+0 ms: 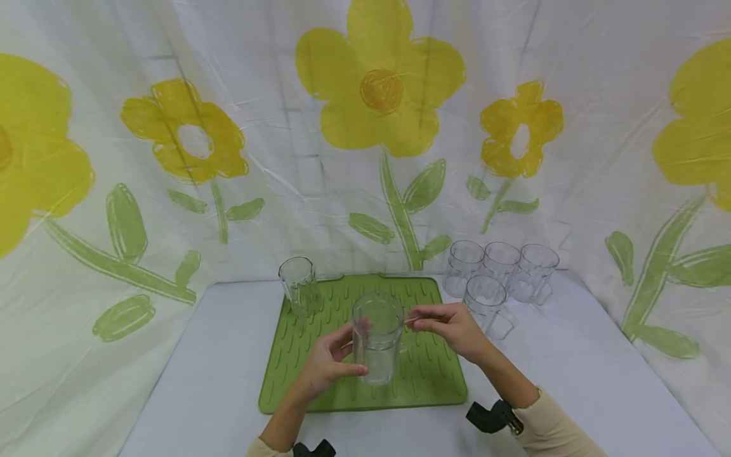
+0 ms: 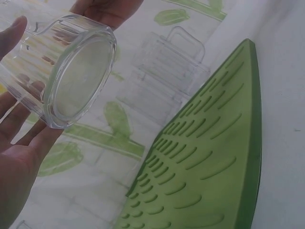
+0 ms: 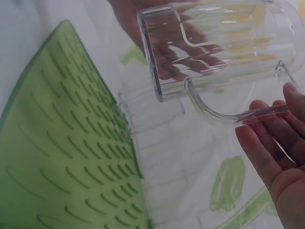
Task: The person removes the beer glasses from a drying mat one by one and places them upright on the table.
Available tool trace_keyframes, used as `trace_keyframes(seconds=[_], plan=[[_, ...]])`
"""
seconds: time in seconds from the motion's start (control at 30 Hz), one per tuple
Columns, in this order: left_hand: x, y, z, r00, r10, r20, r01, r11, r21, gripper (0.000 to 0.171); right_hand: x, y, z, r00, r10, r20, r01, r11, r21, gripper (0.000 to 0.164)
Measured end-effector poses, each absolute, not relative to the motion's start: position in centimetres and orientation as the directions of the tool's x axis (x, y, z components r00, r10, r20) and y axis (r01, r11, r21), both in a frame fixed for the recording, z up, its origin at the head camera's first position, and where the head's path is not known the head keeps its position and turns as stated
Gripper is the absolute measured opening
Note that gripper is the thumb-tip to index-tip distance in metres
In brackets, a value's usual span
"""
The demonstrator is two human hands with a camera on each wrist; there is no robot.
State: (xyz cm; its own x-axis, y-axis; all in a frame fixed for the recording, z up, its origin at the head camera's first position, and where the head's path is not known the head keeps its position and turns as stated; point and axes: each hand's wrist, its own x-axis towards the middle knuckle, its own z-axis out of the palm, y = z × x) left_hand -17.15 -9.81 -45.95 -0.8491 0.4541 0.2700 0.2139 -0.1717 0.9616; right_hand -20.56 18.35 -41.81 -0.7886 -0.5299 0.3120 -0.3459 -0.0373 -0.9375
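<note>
A clear, handled glass mug [image 1: 378, 346] is held upright above a green ribbed drying mat [image 1: 428, 381]. My left hand [image 1: 328, 363] grips its body from the left, thumb on the near side and fingers round the far side. On the other side, my right hand [image 1: 454, 327] pinches the mug's handle [image 3: 224, 116] between thumb and fingers. In the left wrist view the thick base of the mug [image 2: 83, 78] faces the camera, with air between it and the mat.
Another clear mug [image 1: 298, 282] stands at the mat's back left corner. Several more clear mugs [image 1: 485, 295] are grouped to the right of the mat on the white-covered table [image 1: 205, 374]. Behind hangs a white curtain [image 1: 274, 190] with yellow flowers.
</note>
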Motion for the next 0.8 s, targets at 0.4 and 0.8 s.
trace_keyframes(seconds=[0.4,0.8], plan=[[-17.20,-9.73,-46.01,-0.841,0.461,0.284,0.220,-0.187,0.957,0.083,-20.44,18.32,-42.04,-0.789,-0.506,0.348,-0.386,-0.033,-0.922,0.030],[-17.34,-9.64,-46.11,-0.819,0.496,0.289,0.232,-0.176,0.957,0.083,-19.96,18.15,-41.87,-0.803,-0.477,0.357,-0.390,-0.032,-0.920,0.032]])
